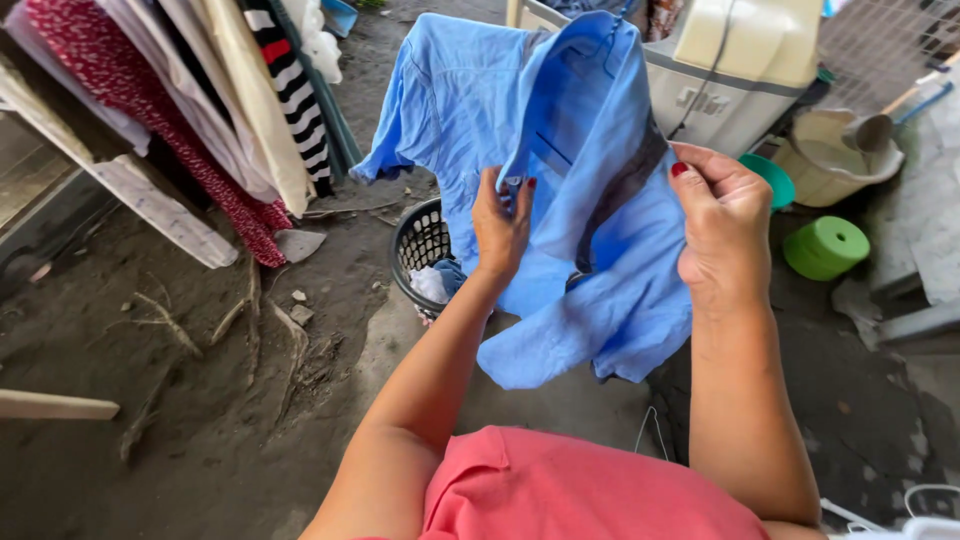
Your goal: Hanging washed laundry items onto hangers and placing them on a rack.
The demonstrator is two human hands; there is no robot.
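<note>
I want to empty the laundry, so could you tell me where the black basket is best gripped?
Probably the black basket's left rim, reached from the left and above: that open edge is exposed, while the blue shirt covers its right side.

Count as I hold it: one blue shirt (560, 180), in my two hands, left (502, 222) and right (725, 225); one black laundry basket (418, 245); one green round container (826, 247); one cream washing machine (735, 70); one cream bucket (830, 160)
</note>
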